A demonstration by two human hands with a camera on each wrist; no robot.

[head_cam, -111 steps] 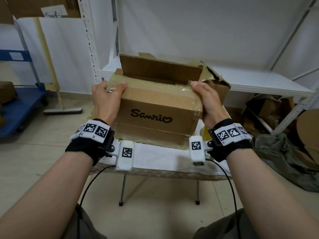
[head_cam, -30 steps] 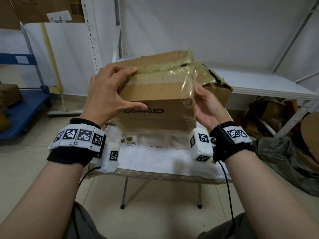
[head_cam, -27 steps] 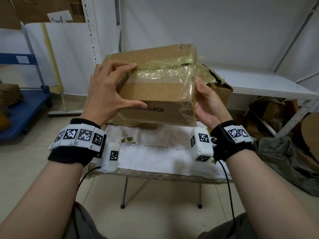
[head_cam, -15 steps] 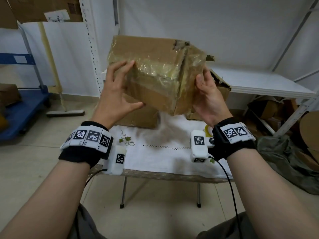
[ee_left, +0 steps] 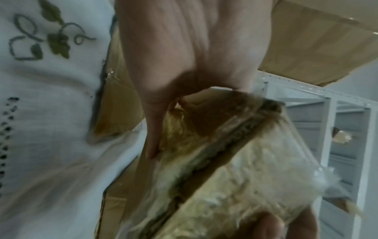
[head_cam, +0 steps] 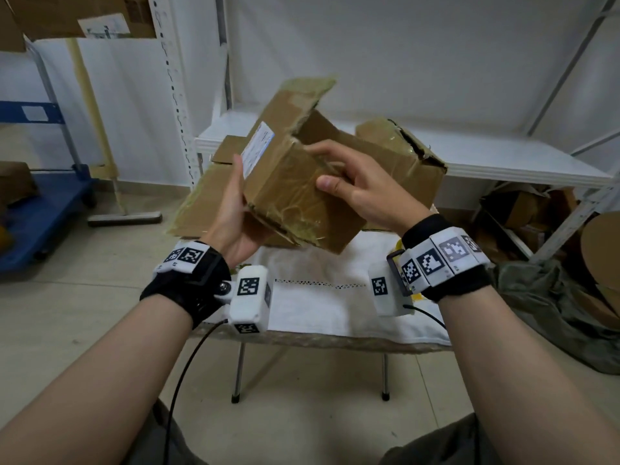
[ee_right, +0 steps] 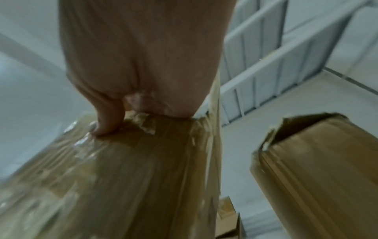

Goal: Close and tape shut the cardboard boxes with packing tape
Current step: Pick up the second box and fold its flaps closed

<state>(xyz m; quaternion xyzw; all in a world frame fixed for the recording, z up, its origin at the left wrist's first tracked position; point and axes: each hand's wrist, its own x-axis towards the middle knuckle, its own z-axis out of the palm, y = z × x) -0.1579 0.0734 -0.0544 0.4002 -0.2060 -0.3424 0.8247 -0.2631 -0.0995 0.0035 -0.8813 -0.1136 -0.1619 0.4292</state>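
I am gripping the tape-wrapped cardboard box (head_cam: 295, 193) in both hands, left hand (head_cam: 235, 209) and right hand (head_cam: 362, 189), its top flaps standing open, untaped.

Storage or stockroom, likely a small warehouse back room. White metal racking (head_cam: 167, 78) with perforated uprights stands against plain white walls; a bare white shelf board (head_cam: 503, 156) runs along the right. Worn cardboard boxes (head_cam: 402, 156), heavily wrapped in old tape, sit on a small folding table (head_cam: 335, 340) covered by a white embroidered cloth (head_cam: 318, 307). More cardboard (head_cam: 523, 206) is stuffed under the shelf, and boxes (head_cam: 84, 15) rest on top of the left rack. A blue platform trolley (head_cam: 43, 216) is parked at left on a pale tiled floor (head_cam: 84, 313). A crumpled grey-green sheet (head_cam: 553, 313) lies by the racking.
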